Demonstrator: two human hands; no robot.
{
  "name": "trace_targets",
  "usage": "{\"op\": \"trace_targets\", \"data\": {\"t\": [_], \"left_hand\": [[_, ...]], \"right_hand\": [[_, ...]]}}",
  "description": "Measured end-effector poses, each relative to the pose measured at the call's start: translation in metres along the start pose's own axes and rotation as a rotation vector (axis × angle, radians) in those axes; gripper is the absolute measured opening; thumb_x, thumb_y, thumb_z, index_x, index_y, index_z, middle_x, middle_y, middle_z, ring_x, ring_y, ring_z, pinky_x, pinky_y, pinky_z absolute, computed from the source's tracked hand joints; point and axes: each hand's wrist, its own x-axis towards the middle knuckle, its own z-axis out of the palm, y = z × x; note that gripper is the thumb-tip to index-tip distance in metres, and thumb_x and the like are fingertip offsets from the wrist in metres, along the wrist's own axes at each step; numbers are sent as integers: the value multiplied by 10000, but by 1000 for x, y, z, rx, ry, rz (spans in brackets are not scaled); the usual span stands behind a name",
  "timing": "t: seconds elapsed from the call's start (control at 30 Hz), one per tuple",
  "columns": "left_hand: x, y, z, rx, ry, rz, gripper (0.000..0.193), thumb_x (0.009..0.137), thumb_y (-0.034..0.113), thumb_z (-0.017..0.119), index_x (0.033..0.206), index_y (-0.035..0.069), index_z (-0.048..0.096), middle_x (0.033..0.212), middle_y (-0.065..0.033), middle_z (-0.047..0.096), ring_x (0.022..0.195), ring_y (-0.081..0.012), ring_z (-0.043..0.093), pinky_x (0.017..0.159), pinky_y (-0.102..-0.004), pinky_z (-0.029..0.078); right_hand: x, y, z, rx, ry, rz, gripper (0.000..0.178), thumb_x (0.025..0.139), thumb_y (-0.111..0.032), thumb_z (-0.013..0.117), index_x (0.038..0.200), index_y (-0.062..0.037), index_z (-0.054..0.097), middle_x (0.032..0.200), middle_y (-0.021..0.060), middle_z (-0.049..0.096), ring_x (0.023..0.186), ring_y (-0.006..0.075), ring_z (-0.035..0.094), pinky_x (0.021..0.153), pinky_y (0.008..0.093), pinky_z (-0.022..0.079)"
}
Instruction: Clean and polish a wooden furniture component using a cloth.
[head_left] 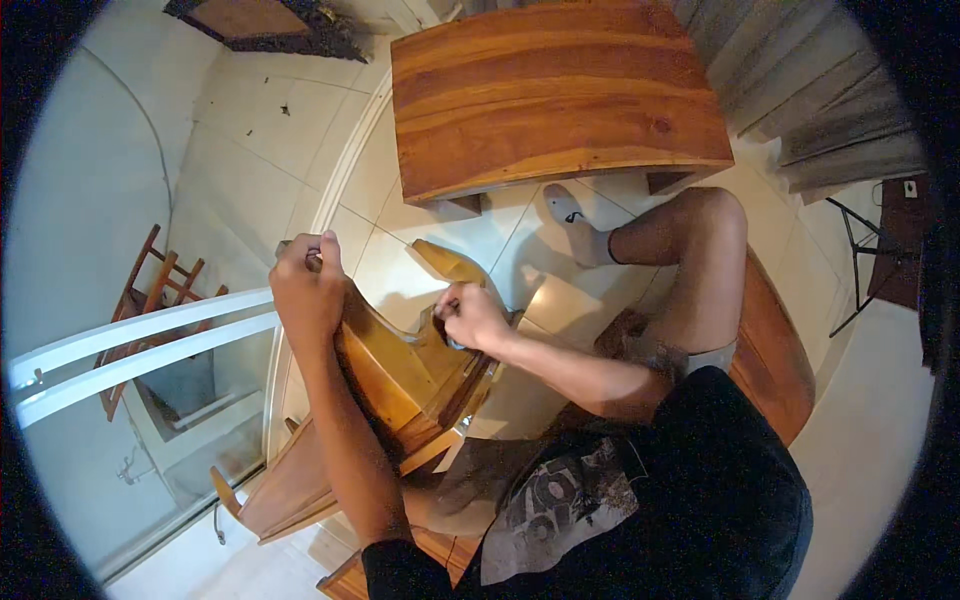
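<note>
A varnished yellow-brown wooden furniture piece with a curved cutout and a pointed arm stands tilted in front of me. My left hand is closed around its far left end, thumb raised on top. Inside the curved cutout, my right hand presses against the wood with its fingers curled. A bit of something dark greyish shows beneath those fingers, too covered to name. Metal hardware glints at the piece's near right edge.
Ahead is a low wooden table; I sit on a wooden bench. Another wooden piece lies at lower left. White-framed sliding glass doors are to the left, a grey curtain far right, a dark folding-leg table at right.
</note>
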Motion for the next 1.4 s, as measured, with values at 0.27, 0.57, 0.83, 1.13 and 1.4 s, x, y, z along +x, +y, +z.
{"op": "trace_targets", "data": {"t": [0.27, 0.57, 0.83, 1.13, 1.4], "left_hand": [[2, 0, 1, -53, 18, -34, 234, 930, 219, 684, 877, -7, 715, 839, -217, 701, 756, -389, 676, 729, -445, 531], [1, -2, 1, 57, 59, 45, 286, 954, 244, 677, 908, -36, 710, 737, -187, 687, 666, -246, 662, 689, -358, 521], [2, -2, -1, 60, 27, -35, 306, 950, 269, 673, 935, -33, 721, 776, -186, 714, 712, -264, 691, 730, -378, 537], [2, -12, 1, 32, 39, -58, 308, 956, 289, 667, 949, -12, 730, 823, -206, 727, 790, -279, 730, 767, -376, 543], [2, -1, 0, 36, 27, -82, 324, 936, 315, 684, 929, -6, 730, 796, -199, 720, 749, -302, 717, 750, -390, 545]], "right_hand": [[-12, -20, -10, 63, -15, -190, 59, 782, 25, 608, 801, 36, 663, 826, 211, 714, 817, 355, 708, 768, 431, 551], [-30, -36, -5, -100, 36, -123, 66, 847, 36, 619, 891, 42, 668, 889, 194, 712, 871, 326, 712, 785, 400, 547], [-48, -42, -8, 63, -16, -287, 42, 843, 30, 604, 839, 18, 644, 871, 194, 685, 843, 387, 690, 793, 457, 544], [-16, -19, -16, -116, -97, -125, 179, 817, -109, 680, 949, 10, 700, 878, 194, 730, 830, 320, 718, 786, 397, 548], [-51, -82, -22, -62, -120, -345, 158, 851, -136, 697, 943, -8, 705, 930, 194, 721, 900, 360, 709, 813, 421, 537]]}}
